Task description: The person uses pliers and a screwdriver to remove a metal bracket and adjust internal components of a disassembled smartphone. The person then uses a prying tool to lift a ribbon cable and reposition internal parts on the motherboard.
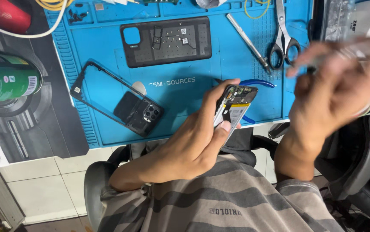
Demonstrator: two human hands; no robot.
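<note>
Phone (234, 105) with its back taken off sits in the left hand (198, 141), held up on its edge over the near side of the blue mat (107, 116). The fingers are curled around the phone and the thumb presses on its side, so its inner parts and battery show. The right hand (335, 92) is lifted up beside it, a little apart. It is blurry, and it seems to pinch something thin, but I cannot tell what it is or how tight the hand is shut. Just behind the phone lies a tool with blue handles (258, 83). Farther back on the mat are scissors (283, 41) and a thin metal tool (247, 39). A black back cover (166, 41) lies flat near the top, and a thin black frame with a camera piece (120, 105) lies to the left. A green can (6, 79) rests off the mat on the surface. The phone could slip, I think, because only one hand holds it by the edges. A quick poke could also hurt the open parts inside.
</note>
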